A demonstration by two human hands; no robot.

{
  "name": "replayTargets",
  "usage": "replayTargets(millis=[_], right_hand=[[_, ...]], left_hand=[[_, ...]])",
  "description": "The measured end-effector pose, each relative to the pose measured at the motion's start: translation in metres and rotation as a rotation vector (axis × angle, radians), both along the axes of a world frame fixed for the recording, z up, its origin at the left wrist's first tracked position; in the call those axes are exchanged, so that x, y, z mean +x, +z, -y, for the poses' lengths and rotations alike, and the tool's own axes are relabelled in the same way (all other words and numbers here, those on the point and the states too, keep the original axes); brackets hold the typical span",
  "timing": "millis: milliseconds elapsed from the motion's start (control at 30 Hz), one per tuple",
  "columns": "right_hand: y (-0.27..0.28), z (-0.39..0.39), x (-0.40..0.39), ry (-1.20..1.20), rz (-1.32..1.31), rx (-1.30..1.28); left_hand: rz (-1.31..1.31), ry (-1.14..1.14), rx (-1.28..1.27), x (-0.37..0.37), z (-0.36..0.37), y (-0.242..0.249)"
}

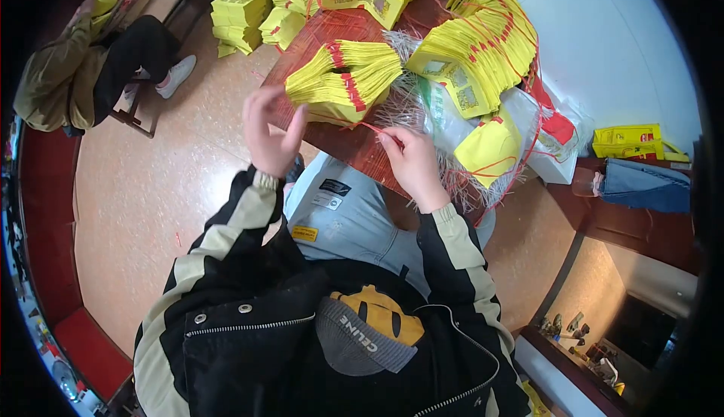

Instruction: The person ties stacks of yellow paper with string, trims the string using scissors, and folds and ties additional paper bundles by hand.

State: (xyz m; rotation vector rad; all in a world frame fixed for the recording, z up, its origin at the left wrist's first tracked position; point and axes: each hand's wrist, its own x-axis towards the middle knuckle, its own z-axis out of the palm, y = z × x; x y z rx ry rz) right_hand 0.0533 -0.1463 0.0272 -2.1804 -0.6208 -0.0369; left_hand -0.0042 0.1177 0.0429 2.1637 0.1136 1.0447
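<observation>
My left hand point(271, 132) is raised at the near edge of a red-brown table point(354, 149), fingers loosely apart, just left of a fanned stack of yellow tags with red marks point(345, 79). My right hand point(411, 162) rests on the table with thumb and fingers pinched on a thin red string point(371, 127) that runs toward that stack. White threads point(407, 111) lie in a heap under and beside the right hand. A single yellow tag with a red loop point(490, 149) lies to the right.
More yellow tag stacks point(483, 51) crowd the far side of the table, and others point(241, 13) sit at far left. Another person point(83, 62) sits on a stool at left. A plastic bag point(558, 134) and folded jeans point(645, 185) lie at right.
</observation>
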Motion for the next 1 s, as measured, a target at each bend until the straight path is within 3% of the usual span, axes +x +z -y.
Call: replayTargets(millis=[67, 133, 200, 233, 300, 400, 533, 600, 667, 700, 733, 767, 800, 833, 867, 933, 1000], right_hand=[[0.006, 0.004, -0.006, -0.03, -0.113, 0.061], [0.014, 0.005, -0.013, -0.048, -0.208, 0.07], [0.013, 0.006, -0.017, -0.064, -0.306, 0.079], [0.01, 0.006, -0.017, -0.056, -0.295, 0.078], [0.006, 0.006, -0.019, -0.061, -0.276, 0.078], [0.006, 0.009, -0.021, 0.027, -0.27, 0.078], [0.035, 0.039, -0.018, 0.062, -0.074, -0.045], [0.062, 0.07, -0.009, -0.204, -0.254, 0.187], [0.055, 0.122, 0.03, -0.453, -0.086, 0.545], [0.056, 0.161, 0.059, -0.636, 0.04, 0.347], [0.067, 0.186, 0.087, -0.797, 0.048, 0.334], [0.06, 0.214, 0.121, -0.798, 0.092, 0.487], [0.023, 0.27, 0.173, -0.8, 0.102, 0.414], [0.03, 0.272, 0.197, -0.763, 0.083, 0.574], [0.022, 0.283, 0.227, -0.738, 0.071, 0.58], [-0.014, 0.319, 0.292, -0.734, -0.173, 0.388], [-0.057, 0.353, 0.339, -0.636, 0.047, -0.248]], left_hand=[[-0.094, -0.099, -0.091, -0.021, 0.019, -0.013], [-0.32, -0.239, -0.298, -0.031, 0.054, -0.021], [-0.652, -0.413, -0.699, -0.029, 0.081, -0.03], [-0.653, -0.415, -0.698, -0.025, 0.09, -0.028], [-0.901, -0.431, -1.329, -0.014, 0.102, -0.023], [-0.801, -0.447, -1.492, 0.0, 0.12, -0.025], [-0.732, -0.468, -1.499, 0.004, 0.122, -0.022], [-0.74, -0.47, -1.493, 0.003, 0.118, -0.022], [-0.746, -0.441, -1.492, 0.0, 0.118, -0.02], [-0.767, -0.442, -1.477, 0.0, 0.117, -0.018], [-0.784, -0.441, -1.464, -0.001, 0.117, -0.017], [-0.785, -0.442, -1.46, -0.002, 0.118, -0.016], [-0.775, -0.431, -1.458, -0.001, 0.118, -0.014], [-0.804, -0.42, -1.458, -0.001, 0.12, -0.013], [-0.828, -0.402, -1.463, -0.002, 0.12, -0.012], [-0.755, -0.369, -1.493, -0.004, 0.12, -0.019], [-0.81, -0.404, -1.456, -0.004, 0.121, -0.013]])
